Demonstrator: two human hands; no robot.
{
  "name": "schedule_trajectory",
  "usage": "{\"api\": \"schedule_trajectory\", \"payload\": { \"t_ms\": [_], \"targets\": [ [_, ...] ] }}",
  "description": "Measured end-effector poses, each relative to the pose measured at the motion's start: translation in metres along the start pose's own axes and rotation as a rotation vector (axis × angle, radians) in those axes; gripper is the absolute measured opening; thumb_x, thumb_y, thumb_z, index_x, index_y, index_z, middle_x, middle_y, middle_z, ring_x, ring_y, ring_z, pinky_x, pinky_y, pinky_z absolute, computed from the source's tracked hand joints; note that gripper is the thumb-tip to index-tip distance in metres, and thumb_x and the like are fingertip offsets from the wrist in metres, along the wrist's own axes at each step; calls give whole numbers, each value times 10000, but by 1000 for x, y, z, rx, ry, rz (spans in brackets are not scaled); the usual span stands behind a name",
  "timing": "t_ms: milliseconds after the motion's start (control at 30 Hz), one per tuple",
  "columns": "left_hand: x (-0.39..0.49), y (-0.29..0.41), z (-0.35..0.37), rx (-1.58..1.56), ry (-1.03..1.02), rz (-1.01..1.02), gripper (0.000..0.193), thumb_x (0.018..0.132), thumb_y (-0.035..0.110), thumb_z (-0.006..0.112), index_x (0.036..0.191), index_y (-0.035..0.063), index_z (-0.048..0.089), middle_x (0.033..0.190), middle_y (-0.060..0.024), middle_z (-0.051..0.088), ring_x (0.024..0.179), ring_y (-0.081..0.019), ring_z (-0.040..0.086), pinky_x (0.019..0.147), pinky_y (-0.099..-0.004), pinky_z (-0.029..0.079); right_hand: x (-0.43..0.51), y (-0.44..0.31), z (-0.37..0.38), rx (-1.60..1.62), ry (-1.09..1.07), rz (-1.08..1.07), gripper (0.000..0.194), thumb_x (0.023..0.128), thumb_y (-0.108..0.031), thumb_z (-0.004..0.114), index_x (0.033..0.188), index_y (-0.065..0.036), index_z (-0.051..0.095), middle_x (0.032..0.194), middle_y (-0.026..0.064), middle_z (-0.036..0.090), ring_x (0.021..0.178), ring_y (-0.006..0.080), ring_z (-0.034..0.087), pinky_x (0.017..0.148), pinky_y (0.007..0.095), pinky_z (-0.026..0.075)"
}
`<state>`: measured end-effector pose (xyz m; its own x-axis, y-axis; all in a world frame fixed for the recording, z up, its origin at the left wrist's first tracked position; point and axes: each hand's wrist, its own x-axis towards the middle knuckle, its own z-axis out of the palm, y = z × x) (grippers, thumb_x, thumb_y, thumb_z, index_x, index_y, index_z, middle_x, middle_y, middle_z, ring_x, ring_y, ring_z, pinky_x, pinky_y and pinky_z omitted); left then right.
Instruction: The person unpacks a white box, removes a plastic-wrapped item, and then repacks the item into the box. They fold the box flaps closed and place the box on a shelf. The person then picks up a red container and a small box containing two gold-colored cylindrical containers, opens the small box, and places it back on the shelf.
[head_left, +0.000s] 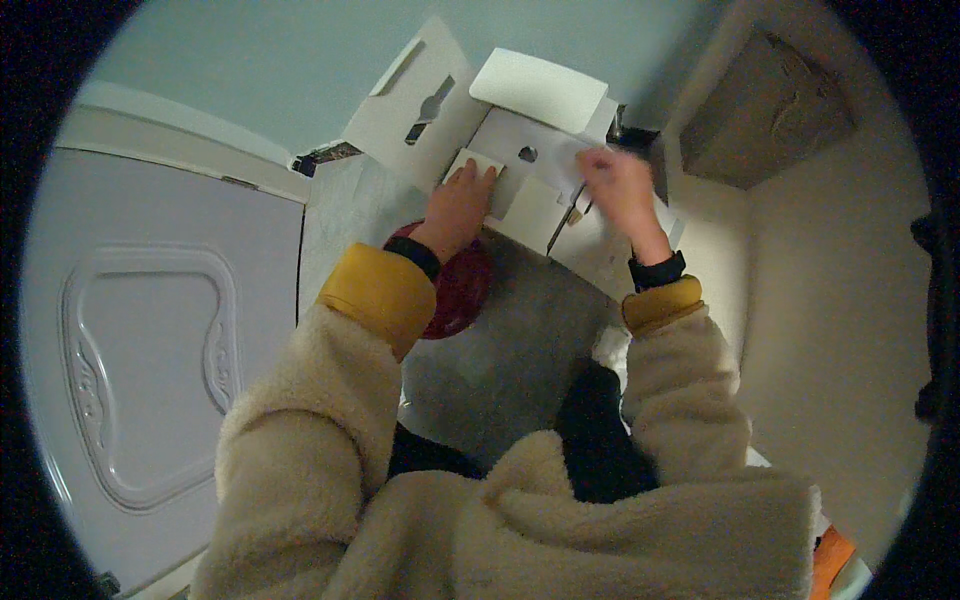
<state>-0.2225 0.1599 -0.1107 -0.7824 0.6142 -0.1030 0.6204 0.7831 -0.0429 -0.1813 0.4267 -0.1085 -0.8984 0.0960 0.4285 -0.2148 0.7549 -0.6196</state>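
Observation:
White cabinet-like panels stand and lie before me against the wall. My left hand (459, 204) rests with its fingers spread on a small pale block (478, 161), pressed to the white surface. My right hand (619, 184), blurred, is raised over the right part of the panels, its fingers bent; whether it holds anything I cannot tell. Just below its fingers a thin dark tool (566, 219) lies slanted across the edge, beside a small tan piece (575, 216). Left of these, an upright white panel (420, 105) has a keyhole-like cutout. A white rounded cover (538, 88) sits at the back.
A dark red round object (457, 289), perhaps a stool or basin, is under my left forearm. A white moulded door (150, 337) stands at the left. At the upper right is a brown box-like surface (769, 112). Something orange (831, 559) shows at the lower right.

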Motion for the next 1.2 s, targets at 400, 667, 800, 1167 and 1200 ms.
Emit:
{"api": "schedule_trajectory", "payload": {
  "t_ms": [400,667,800,1167,1200],
  "targets": [
    [-6,-8,14,-90,97,31,625,854,154,662,1435,104,435,1459,-289,384,1298,-392,494,1045,-406,465,90,41,26,63,-34,416,964,642,-514,878,1351,31,518,1081,243,672,1070,357,650,981,392,495],
    [-9,-7,14,-109,110,58,644,878,181,657,1460,97,394,1447,-325,379,1274,-450,491,1030,-447,473,44,29,35,-39,60,-6,460,775,-209,760,1204,-82,652,1099,144,702,1003,351,655,852,428,520],
    [-8,-8,15,-135,75,43,656,886,201,657,1471,92,381,1449,-329,374,1278,-467,478,1045,-461,460,21,25,42,-159,40,-384,397,837,-109,642,1233,-136,636,1166,109,686,1028,335,641,869,425,504],
    [4,1,3,-57,196,161,788,823,100,641,1535,171,309,1591,-222,234,1217,-451,530,945,-469,520,-19,-8,47,-609,-398,-396,535,936,-158,497,1467,-204,457,1520,57,444,1387,328,409,1024,557,386],
    [5,5,0,64,106,170,771,835,108,625,1537,187,318,1608,-207,212,1224,-477,516,921,-493,536,-19,-10,47,-585,-402,-373,535,933,-147,500,1465,-198,462,1522,58,443,1395,326,403,1033,557,379]
  ]
}}
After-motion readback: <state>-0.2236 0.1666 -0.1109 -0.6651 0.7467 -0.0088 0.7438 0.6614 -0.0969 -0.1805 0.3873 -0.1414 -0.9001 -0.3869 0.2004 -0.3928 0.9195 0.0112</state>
